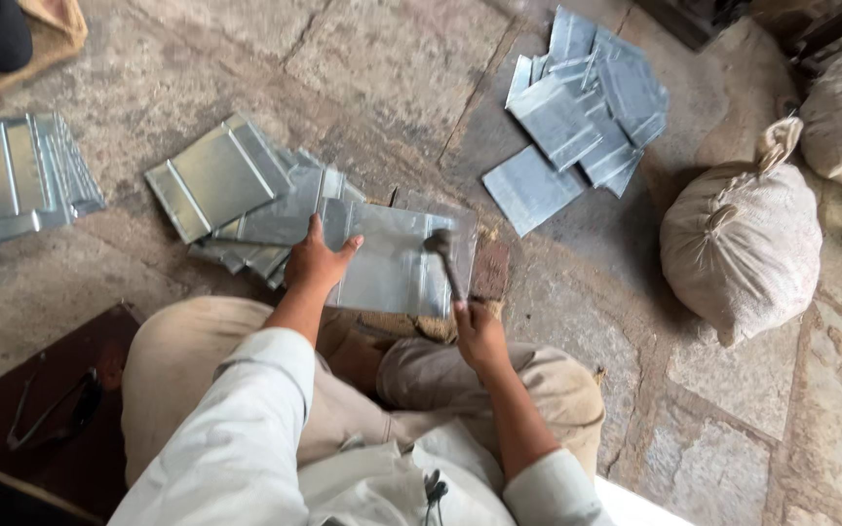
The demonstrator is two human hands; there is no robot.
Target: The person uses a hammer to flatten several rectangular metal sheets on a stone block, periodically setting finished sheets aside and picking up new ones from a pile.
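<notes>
The left hand (316, 261) lies flat, fingers spread, pinning one metal sheet (397, 258) on the floor before the knees. The right hand (478, 334) is clenched round one hammer (445, 255), head on the sheet; two tied sacks (743, 244) stand nearby

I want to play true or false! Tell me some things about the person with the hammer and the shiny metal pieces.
1. The right hand holds a hammer. True.
2. The left hand presses on a metal sheet. True.
3. The person works at a wooden table. False: the person sits on a stone floor.
4. A tied cloth sack lies to the right. True.
5. The hammer head is raised high overhead. False: it is at the sheet.
</notes>
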